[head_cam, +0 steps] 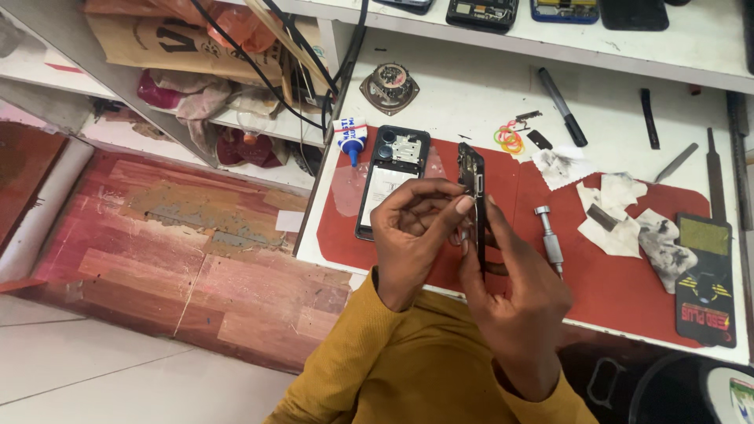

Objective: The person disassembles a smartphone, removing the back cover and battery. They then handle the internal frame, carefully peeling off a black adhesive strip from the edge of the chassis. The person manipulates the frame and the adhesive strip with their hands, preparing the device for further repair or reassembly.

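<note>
Both of my hands hold a thin black phone part (473, 182) upright on its edge above the red mat (620, 283). My left hand (415, 235) grips it from the left with the fingertips against its side. From the right and below, my right hand (514, 294) clasps it. Just left of my hands, an opened black phone (390, 180) lies face down on the mat, its insides and camera showing.
A silver screwdriver (550, 239) lies right of my hands. Crumpled dirty tissues (628, 216), a small glue tube (351, 139), a black pen (562, 106), tweezers (675, 162), a file (715, 177) and a black tool pad (704, 279) sit on the white bench. Other phones rest on the shelf above.
</note>
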